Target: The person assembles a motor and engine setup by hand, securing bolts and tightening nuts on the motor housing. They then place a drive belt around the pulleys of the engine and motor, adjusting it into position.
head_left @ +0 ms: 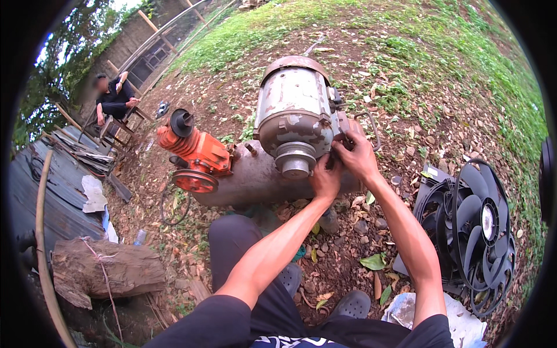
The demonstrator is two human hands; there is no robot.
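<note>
Both hands work low on the right side of the motor (pixel 293 110), atop the tank (pixel 246 182).
Close fingertip work at the motor's side seems in hand; the next move likely calls for steadiness. The left hand (pixel 326 178) and right hand (pixel 358 155) have bent fingers; whether they grip anything, I cannot tell. The pulley (pixel 296 161) crowds the left; leafy ground (pixel 409 165) leaves room toward the fans (pixel 487 220).

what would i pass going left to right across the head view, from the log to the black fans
Log → orange pump with a pulley → worn grey motor → right hand → black fans.
</note>
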